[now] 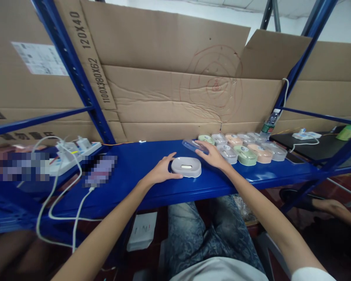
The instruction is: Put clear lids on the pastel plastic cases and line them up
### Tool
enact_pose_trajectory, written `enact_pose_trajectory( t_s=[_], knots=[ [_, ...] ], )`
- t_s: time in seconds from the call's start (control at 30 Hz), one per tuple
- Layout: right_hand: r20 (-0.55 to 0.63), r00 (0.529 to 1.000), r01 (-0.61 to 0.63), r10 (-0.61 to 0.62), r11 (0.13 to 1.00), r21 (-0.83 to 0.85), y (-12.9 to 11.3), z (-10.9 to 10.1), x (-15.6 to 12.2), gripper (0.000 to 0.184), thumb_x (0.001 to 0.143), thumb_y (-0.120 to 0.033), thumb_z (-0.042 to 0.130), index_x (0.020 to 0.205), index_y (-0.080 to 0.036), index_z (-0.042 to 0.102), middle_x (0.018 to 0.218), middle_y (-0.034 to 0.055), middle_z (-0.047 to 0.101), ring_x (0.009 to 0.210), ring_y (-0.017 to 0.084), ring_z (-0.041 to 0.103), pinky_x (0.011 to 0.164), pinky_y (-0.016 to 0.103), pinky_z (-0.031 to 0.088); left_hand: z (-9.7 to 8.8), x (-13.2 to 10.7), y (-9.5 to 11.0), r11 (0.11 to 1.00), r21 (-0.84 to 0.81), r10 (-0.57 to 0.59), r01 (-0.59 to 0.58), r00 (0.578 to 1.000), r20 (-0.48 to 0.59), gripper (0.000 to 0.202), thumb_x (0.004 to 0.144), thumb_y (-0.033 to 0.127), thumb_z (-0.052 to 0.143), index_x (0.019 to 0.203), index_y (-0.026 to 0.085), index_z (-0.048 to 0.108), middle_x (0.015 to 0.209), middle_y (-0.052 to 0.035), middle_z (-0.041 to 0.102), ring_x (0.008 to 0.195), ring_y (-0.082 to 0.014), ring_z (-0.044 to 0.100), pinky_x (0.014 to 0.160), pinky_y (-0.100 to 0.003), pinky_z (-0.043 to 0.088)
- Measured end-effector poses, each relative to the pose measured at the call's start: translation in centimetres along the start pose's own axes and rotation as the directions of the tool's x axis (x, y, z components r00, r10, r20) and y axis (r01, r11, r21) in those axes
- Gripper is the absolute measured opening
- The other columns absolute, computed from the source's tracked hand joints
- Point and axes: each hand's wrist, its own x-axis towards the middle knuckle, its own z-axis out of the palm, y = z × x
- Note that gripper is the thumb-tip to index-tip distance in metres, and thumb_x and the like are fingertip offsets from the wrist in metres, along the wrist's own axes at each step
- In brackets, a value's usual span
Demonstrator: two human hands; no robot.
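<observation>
A pale grey oval plastic box (194, 170), open at the top, sits on the blue shelf with a slot and a small whitish piece in its middle. My left hand (163, 171) is around the box's left end, thumb at the front and fingers behind. Just behind the box, my right hand (212, 155) grips a clear plastic lid (190, 146), held tilted with its right part hidden by the fingers. Right of that hand stand several similar lidded boxes in grey, green (245, 155) and peach (260, 153).
A plastic bottle (269, 124) stands behind the boxes. On the left, a phone (101, 171) lies with a white cable, beside a power strip (73, 159). Cardboard (163, 93) lines the back. Blue rack posts (76, 70) frame the shelf (134, 156). Another person's arm (336, 208) shows at right.
</observation>
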Motion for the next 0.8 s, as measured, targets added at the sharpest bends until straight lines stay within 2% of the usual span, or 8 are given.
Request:
enact_pose_trajectory(
  t_s=[0.1,0.2,0.37,0.63,0.73,0.8],
  knots=[
    [0.176,0.976,0.137,-0.132,0.99,-0.015,-2.4,0.1,-1.6,0.052,0.104,-0.046,0.058,0.154,-0.029,0.055,0.154,0.0119,0.057,0.144,0.03,0.052,0.12,0.054,0.042,0.1,0.1,-0.3,0.998,-0.058,-0.01,0.01,1.0,0.006,0.123,0.066,0.061,0.092,0.166,0.024,0.029,0.149,-0.0169,0.061,0.144,-0.0419,0.049,0.12,-0.058,0.033],
    [0.302,0.942,0.177,-0.146,0.981,-0.077,-3.5,1.0,-2.9,0.053,0.106,-0.045,0.056,0.156,-0.028,0.053,0.16,0.0156,0.048,0.149,0.032,0.046,0.12,0.056,0.041,0.2,0.3,-0.7,0.997,-0.067,-0.032,0.033,0.999,0.021,0.126,0.065,0.061,0.092,0.166,0.02,0.029,0.153,-0.0205,0.057,0.145,-0.0413,0.049,0.12,-0.056,0.036],
    [0.326,0.931,0.216,-0.164,0.968,-0.13,-3.7,1.8,-3.5,0.052,0.108,-0.044,0.052,0.157,-0.027,0.052,0.163,0.0172,0.045,0.152,0.032,0.041,0.122,0.056,0.039,0.2,0.3,-0.9,0.999,-0.036,-0.022,0.022,0.999,0.025,0.123,0.065,0.063,0.091,0.165,0.021,0.033,0.16,-0.0198,0.049,0.146,-0.0418,0.047,0.121,-0.055,0.036],
    [0.404,0.893,0.296,-0.2,0.936,-0.19,-4.8,0.7,-3.1,0.056,0.108,-0.045,0.053,0.16,-0.025,0.048,0.162,0.0195,0.046,0.154,0.032,0.039,0.121,0.056,0.039,0.4,0.5,-1.3,1.0,0.006,-0.013,0.013,0.999,0.039,0.123,0.066,0.066,0.089,0.165,0.021,0.032,0.16,-0.0205,0.049,0.147,-0.0439,0.046,0.121,-0.058,0.033],
    [0.435,0.864,0.37,-0.255,0.907,-0.203,-5.2,0.6,-2.9,0.055,0.108,-0.046,0.054,0.158,-0.024,0.051,0.162,0.0207,0.045,0.155,0.032,0.036,0.123,0.055,0.037,0.5,0.6,-1.5,1.0,0.017,0.01,-0.01,0.999,0.048,0.122,0.067,0.067,0.088,0.165,0.022,0.031,0.162,-0.0203,0.047,0.147,-0.0438,0.045,0.121,-0.058,0.033],
    [0.432,0.866,0.368,-0.251,0.906,-0.211,-5.3,0.7,-2.8,0.054,0.108,-0.047,0.054,0.157,-0.023,0.053,0.162,0.0213,0.045,0.155,0.032,0.036,0.123,0.055,0.037,0.5,0.6,-1.4,1.0,0.019,0.018,-0.019,0.999,0.047,0.12,0.068,0.066,0.087,0.165,0.022,0.032,0.163,-0.0196,0.045,0.148,-0.0435,0.043,0.122,-0.058,0.032]
  ],
)
